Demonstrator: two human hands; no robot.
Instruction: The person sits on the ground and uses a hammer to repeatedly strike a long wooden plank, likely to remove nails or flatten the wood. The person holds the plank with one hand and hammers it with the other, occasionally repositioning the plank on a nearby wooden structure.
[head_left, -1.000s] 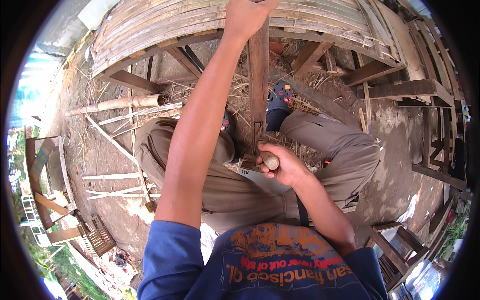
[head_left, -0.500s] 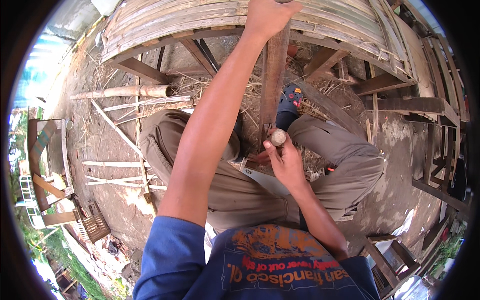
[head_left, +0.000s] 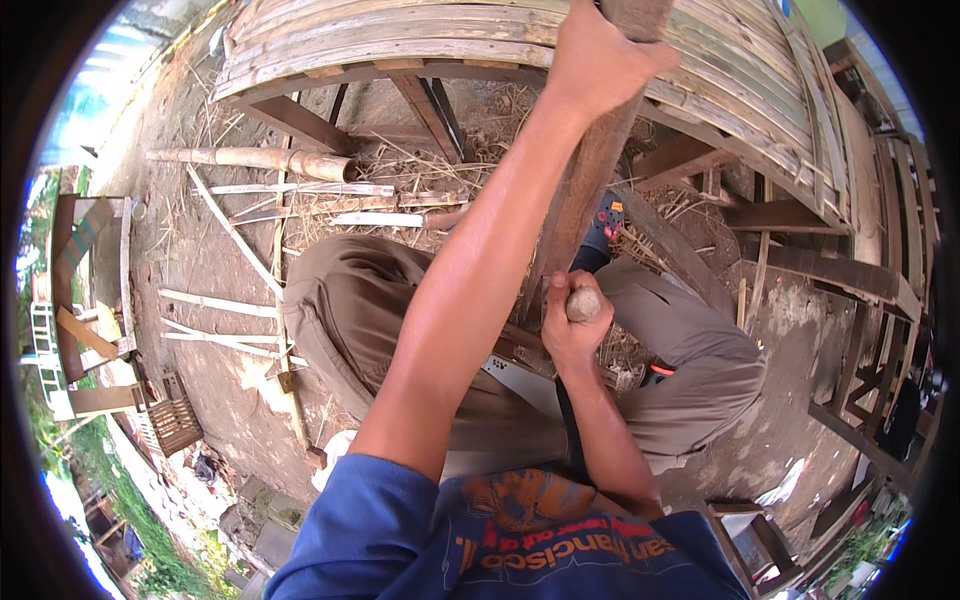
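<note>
A long brown wooden beam (head_left: 592,170) stands tilted in front of me, running from between my legs up toward the slatted bamboo bench. My left hand (head_left: 608,70) is stretched far forward, wrapped round the beam's upper part. Close to the beam's lower part, my right hand (head_left: 578,338) is closed round a thick handle with a round, pale wooden end (head_left: 583,304). The rest of that tool is mostly hidden by the fist. A narrow dark strip (head_left: 570,425) runs below this hand toward my body. Beside it lies a flat pale sheet (head_left: 525,383) at my lap.
The bamboo bench (head_left: 400,35) spans the far side. On the dirt floor at left lie a bamboo pole (head_left: 255,160) and several thin split strips (head_left: 225,302). A slatted crate (head_left: 172,425) is farther left. Wooden framing (head_left: 830,275) stands at right, near my shoe (head_left: 606,218).
The beam's top has swung to the right and nearer, my left hand moving with it. My right hand has lowered slightly and moved right, its fingers now wrapped more fully round the handle.
</note>
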